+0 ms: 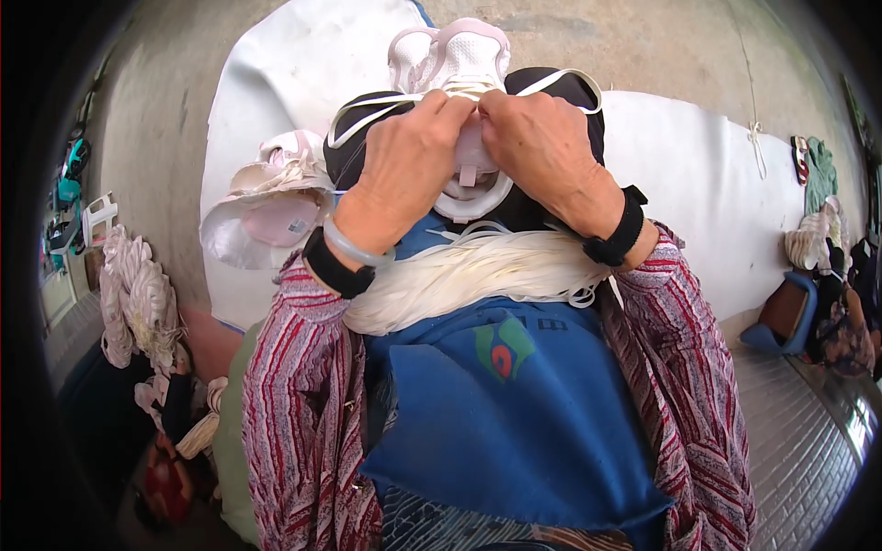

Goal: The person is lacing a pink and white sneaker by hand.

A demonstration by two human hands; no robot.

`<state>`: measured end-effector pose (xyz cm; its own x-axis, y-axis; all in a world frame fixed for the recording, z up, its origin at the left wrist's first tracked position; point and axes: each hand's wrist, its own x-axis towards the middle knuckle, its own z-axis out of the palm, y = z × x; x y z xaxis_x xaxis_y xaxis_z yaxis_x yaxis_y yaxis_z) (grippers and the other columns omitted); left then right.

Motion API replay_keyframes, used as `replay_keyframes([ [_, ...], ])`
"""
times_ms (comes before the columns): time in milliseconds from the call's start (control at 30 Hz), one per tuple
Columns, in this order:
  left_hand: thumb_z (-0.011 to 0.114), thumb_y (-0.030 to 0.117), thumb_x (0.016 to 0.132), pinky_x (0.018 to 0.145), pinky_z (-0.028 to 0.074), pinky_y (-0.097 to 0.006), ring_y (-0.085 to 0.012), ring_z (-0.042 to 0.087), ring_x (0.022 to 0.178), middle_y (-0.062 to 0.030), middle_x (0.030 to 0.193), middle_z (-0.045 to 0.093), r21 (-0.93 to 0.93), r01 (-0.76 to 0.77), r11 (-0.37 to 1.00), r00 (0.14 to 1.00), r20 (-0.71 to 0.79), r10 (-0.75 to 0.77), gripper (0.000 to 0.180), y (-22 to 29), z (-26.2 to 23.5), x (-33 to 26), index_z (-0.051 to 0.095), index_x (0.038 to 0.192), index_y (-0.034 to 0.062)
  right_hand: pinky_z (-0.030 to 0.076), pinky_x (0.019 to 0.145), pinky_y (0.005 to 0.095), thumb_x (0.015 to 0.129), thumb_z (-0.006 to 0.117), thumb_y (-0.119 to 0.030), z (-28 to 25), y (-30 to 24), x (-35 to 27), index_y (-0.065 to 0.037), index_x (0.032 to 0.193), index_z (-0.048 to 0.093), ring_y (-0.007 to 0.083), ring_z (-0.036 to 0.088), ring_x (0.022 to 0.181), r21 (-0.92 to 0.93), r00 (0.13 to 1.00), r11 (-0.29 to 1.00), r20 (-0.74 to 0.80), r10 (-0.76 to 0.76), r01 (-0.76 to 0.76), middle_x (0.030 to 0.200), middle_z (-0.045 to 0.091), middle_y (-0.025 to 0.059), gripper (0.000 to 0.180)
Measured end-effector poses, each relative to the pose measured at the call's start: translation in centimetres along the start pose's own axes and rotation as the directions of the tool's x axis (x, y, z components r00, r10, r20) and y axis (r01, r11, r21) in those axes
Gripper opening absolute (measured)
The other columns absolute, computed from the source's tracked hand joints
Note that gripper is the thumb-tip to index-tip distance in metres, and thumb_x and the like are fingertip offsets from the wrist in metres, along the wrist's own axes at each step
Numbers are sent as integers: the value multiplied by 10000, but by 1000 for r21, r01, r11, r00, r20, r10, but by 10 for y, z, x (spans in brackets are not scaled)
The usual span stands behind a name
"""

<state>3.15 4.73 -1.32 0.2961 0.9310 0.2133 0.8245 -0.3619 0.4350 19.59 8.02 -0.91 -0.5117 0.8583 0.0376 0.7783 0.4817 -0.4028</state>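
So the white and pink shoe (pixel 464 110) sits dead centre at about 12 o'clock from the person's lap, toe pointing away, resting on a black cushion (pixel 551 138). Both hands are pinched narrow on the white lace (pixel 367 115) right at the shoe's top: left hand (pixel 404 161) at 11, right hand (pixel 537 142) at 1, fingertips nearly touching each other.

A thick bundle of white laces (pixel 469 271) lies across the blue apron (pixel 514 413) at 6 o'clock from the shoe. More shoes (pixel 276 197) are piled at 9 o'clock on a white sheet (pixel 698 174).

What could go wrong, I reckon: the loose lace loops hanging off both sides could snag or pull out unevenly if one hand tugs harder, and the bundle could slide off the lap.

Can't see the eyelets or the lace ends at all, the fingers cover them. The stuff at the far edges is too warped to make out.
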Motion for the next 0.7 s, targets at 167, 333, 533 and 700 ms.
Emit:
replay_keyframes([
  [167, 564, 30, 871, 593, 516, -402, -331, 655, 746, -138, 876, 658, 74, -26, 997, 1000, 7, 26, 180, -2, 1, 3, 578, 1048, 65, 535, 556, 416, 805, 609, -136, -1, 3, -1, -28, 827, 649, 324, 683, 642, -118, 999, 993, 35, 0, 4, 669, 661, 171, 118],
  [333, 596, 54, 858, 628, 525, -408, -348, 666, 766, -157, 836, 668, 11, 127, 992, 985, 118, -128, 172, -8, 2, 6, 547, 1023, 48, 530, 545, 409, 814, 605, -152, 4, 4, -7, -46, 792, 641, 318, 678, 620, -120, 1000, 993, -11, 17, -18, 648, 654, 163, 115],
  [533, 608, 38, 844, 664, 526, -412, -361, 665, 779, -155, 819, 664, -261, 147, 954, 987, 100, -124, 174, -16, 5, 11, 528, 999, 42, 514, 515, 423, 849, 591, -185, 10, 16, -5, -65, 771, 638, 338, 657, 581, 34, 996, 997, -64, -66, 68, 624, 637, 168, 151],
  [700, 616, 42, 843, 671, 526, -396, -345, 667, 789, -142, 818, 670, -168, 198, 966, 978, 95, -184, 167, -9, 6, 10, 526, 984, 42, 511, 510, 428, 856, 593, -194, 11, 14, -8, -64, 771, 636, 339, 658, 581, 38, 995, 998, -85, -49, 53, 612, 631, 168, 161],
])
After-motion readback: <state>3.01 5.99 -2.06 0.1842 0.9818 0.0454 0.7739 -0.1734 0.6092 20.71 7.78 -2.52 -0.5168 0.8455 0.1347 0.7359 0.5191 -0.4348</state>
